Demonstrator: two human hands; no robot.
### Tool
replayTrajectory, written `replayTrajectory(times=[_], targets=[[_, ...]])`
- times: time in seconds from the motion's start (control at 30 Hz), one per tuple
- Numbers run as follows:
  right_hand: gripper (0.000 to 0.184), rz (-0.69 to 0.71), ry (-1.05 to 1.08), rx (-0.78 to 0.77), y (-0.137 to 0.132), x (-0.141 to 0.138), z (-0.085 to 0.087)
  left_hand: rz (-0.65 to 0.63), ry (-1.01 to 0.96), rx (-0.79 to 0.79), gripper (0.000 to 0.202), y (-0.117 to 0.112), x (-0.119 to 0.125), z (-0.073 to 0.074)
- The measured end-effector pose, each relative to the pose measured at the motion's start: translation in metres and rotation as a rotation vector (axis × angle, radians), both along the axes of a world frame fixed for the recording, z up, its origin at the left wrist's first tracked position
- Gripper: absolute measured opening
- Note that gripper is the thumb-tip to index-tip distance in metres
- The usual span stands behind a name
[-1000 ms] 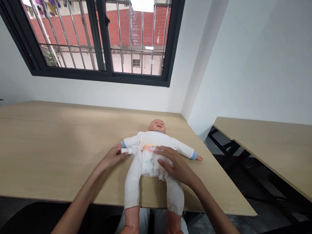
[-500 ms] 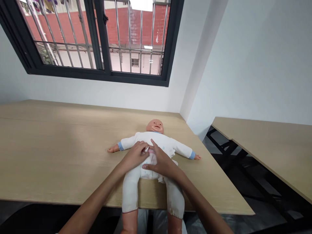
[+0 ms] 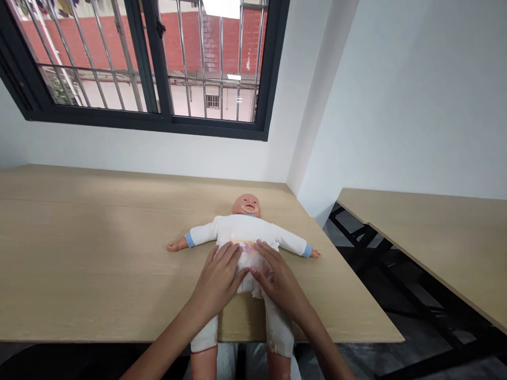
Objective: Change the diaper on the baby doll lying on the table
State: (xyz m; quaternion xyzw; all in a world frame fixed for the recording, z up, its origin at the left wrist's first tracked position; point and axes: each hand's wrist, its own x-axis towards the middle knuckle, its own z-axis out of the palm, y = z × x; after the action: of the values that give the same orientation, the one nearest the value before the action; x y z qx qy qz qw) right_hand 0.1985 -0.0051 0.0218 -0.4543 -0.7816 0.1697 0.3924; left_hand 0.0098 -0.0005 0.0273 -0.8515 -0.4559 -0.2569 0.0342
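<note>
Nearest the camera, the left hand (image 3: 216, 282) and the right hand (image 3: 278, 279) rest side by side on the front of a white disposable diaper (image 3: 249, 259). Their fingers (image 3: 227, 257) are spread and lie flat, released rather than clenched, grasping nothing that can be seen. The diaper is worn by a baby doll (image 3: 246, 205), which lies on its back at the centre of the frame, on the near part of a table (image 3: 79, 264). Its long axis runs straight away from the person, with the head at the far end and the lower legs (image 3: 204, 364) passing over the table's near edge at the bottom of the frame. The arms stretch out sideways. The doll has smooth, peach-coloured moulded skin and wears a soft white long-sleeved bodysuit (image 3: 245, 227) with blue cuffs. The table has a pale, wood-grain top. At right stands a second table (image 3: 428, 232) on a black metal frame, beside a white wall (image 3: 396, 95). At upper left, a dark-framed window (image 3: 158, 125) with steel bars looks out on red brick (image 3: 95, 39).
</note>
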Motion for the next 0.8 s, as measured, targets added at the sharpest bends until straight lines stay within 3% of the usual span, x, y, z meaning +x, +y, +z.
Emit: replayTrajectory(times=[0.2,0.37,0.5,0.67,0.73,0.8], targets=[[0.067,0.014,-0.188,-0.060,-0.005,-0.009,-0.004,0.027,0.130,-0.113,0.058,-0.003,-0.001,-0.010],[0.068,0.042,-0.114,-0.115,-0.002,-0.008,-0.003,-0.020,0.001,-0.296,0.061,0.002,-0.006,-0.004],[0.057,0.041,0.247,-0.158,0.001,0.007,-0.002,-0.130,-0.534,-0.410,0.046,0.002,-0.019,0.002],[0.062,-0.229,0.807,-0.274,0.015,0.030,-0.016,0.137,-1.339,-0.576,0.034,0.012,-0.043,-0.004],[0.054,-0.272,0.894,-0.360,0.025,0.036,-0.023,0.147,-1.506,-0.746,0.031,0.024,-0.051,-0.007],[0.044,-0.235,0.855,-0.358,0.035,0.038,-0.024,0.104,-1.540,-0.906,0.022,0.038,-0.053,-0.008]])
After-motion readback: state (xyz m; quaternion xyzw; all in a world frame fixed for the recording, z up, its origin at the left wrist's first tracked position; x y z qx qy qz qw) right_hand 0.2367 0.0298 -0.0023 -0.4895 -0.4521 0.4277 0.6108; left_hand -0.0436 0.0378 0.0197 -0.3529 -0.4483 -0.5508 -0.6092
